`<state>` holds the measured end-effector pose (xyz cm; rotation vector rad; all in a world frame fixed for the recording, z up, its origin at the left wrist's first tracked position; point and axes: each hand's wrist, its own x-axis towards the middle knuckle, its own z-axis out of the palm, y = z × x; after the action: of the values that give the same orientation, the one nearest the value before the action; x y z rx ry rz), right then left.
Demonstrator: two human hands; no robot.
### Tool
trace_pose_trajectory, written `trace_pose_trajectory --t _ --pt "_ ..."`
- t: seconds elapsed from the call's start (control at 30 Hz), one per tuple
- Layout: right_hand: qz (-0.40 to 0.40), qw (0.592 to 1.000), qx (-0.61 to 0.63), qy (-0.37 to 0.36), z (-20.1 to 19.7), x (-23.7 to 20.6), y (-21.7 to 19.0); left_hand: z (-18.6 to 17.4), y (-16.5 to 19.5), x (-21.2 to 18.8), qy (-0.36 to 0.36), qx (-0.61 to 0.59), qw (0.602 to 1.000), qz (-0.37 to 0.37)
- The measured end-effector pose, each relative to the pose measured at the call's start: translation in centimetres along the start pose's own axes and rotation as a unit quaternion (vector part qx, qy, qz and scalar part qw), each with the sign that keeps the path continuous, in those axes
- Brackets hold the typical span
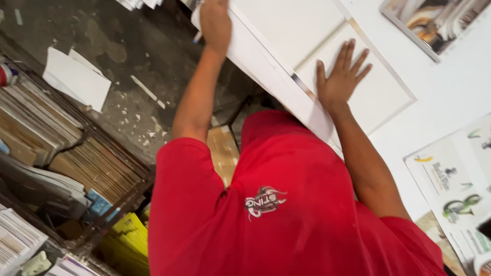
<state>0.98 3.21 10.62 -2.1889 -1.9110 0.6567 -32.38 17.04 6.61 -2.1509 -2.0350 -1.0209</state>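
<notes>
Head view | left hand (215, 23) grips white sheets' (266, 66) edge, fingertips cut off | right hand (340, 76) flat, fingers spread

Paper stacks (76, 153) left, printed sheets (455, 184) right.

head | looks steeply down | close over red shirt (286, 204)

My white table (450, 87) carried a stack of white sheets (286, 30), a printed picture (434, 20) near its far corner and printed sheets (455, 189) on its near side. The grey concrete floor (102, 30) held loose white paper (76, 76) and paper scraps (143, 89).
</notes>
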Motion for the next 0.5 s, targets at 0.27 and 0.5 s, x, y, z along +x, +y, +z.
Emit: trace_pose_trajectory --t 0.27,0.5 --pt "-0.004 1.000 -0.016 0.011 0.8 0.0 0.7 1.5 11.2 -9.6 -0.097 -0.003 0.993 0.071" --pt "-0.058 0.998 -0.010 -0.019 -0.5 0.2 3.9 0.1 16.9 -15.6 -0.185 -0.012 0.981 0.058"
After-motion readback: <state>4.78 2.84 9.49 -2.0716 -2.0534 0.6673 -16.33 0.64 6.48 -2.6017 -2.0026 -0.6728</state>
